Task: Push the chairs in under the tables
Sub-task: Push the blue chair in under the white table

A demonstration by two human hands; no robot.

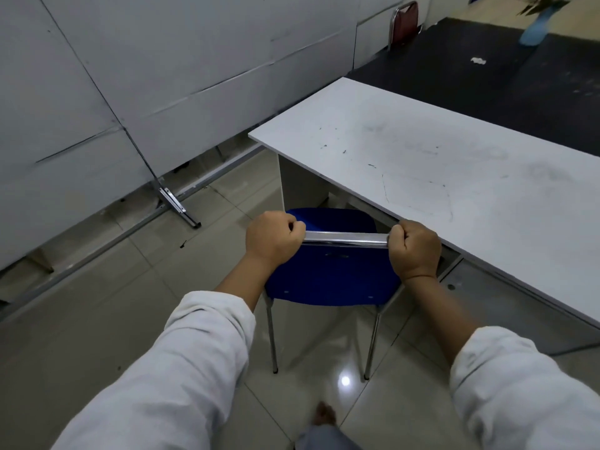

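Observation:
A blue chair [328, 277] with chrome legs stands in front of me, at the left end of a white table [422, 151]. Its seat reaches partly under the tabletop's near edge. My left hand [271, 238] grips the left end of the chrome top rail of the backrest. My right hand [414, 248] grips the rail's right end. Both fists are closed around the rail, with the bare metal showing between them. The two rear legs rest on the tiled floor.
Grey partition panels [130, 92] on a metal floor frame run along the left. A black table [503, 66] adjoins the white one at the back, bearing a light blue vase [535, 27] and a scrap of paper. A red chair [404, 24] stands behind it. My bare foot [323, 414] is below.

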